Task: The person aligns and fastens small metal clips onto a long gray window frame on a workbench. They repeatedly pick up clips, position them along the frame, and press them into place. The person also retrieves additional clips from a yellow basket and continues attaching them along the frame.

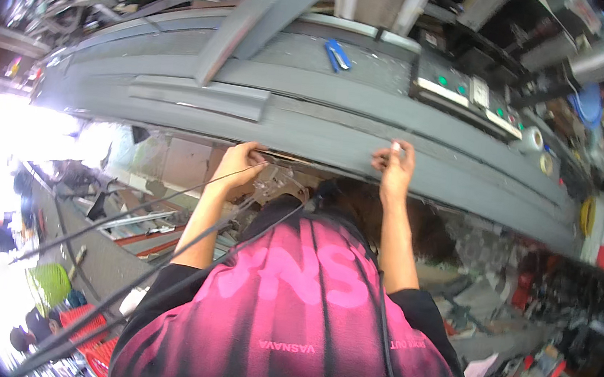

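Left hand: your left hand (243,162) is at the near edge of the worktop (296,48), fingers bent inward; whether its grip is closed on anything, you cannot tell from this view.
Right hand: your right hand (396,171) is raised over the near edge, fingers curled, thumb close to them; a small pale spot shows at the fingertips, and whether the grip holds anything cannot be told.
Long grey strip: the long grey strip (337,142) runs along the near side of the worktop, directly before both your hands.
Short grey strip: the short grey strip (200,97) lies lengthwise, ahead and left of your left hand.
Crossing profiles: two grey profiles (255,23) slant in from the far side, one ending near the short strip.
Blue tool: a blue hand tool (337,56) lies toward the back, well apart from your hands.
Switch panel: a panel with green buttons (469,97) stands at the back right; a white roll (532,139) is just beside its right end.
Cables: dark cables (195,242) pass across your left forearm.
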{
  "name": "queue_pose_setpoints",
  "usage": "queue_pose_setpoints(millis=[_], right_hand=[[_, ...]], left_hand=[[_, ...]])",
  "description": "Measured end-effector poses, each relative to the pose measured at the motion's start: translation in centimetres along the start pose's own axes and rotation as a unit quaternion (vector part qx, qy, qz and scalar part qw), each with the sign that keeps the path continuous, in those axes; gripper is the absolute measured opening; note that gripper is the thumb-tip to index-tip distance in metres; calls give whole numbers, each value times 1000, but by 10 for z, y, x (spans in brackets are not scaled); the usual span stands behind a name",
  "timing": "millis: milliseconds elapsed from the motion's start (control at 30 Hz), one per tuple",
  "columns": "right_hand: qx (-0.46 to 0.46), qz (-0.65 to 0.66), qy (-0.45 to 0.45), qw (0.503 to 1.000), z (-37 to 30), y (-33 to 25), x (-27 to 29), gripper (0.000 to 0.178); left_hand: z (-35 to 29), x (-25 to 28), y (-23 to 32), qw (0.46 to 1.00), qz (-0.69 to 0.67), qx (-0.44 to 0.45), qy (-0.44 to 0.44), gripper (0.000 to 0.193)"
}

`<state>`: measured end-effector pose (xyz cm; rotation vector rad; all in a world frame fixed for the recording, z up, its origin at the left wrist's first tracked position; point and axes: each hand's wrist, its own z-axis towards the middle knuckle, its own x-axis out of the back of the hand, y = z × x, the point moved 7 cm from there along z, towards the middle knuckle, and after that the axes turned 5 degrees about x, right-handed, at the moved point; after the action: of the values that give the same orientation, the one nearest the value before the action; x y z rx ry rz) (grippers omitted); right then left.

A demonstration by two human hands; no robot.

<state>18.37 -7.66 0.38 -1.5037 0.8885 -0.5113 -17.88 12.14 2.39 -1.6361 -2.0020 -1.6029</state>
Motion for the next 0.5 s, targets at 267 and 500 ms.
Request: queue_pose_setpoints(millis=[267,500], right_hand=[[24,-13,114,993,21,-4,39,27],[112,83,205,969,9,-30,15,28]], left_hand=[[-75,78,141,836,-475,-246,-121,74],[-132,53,305,704,-301,-430,-479,64]])
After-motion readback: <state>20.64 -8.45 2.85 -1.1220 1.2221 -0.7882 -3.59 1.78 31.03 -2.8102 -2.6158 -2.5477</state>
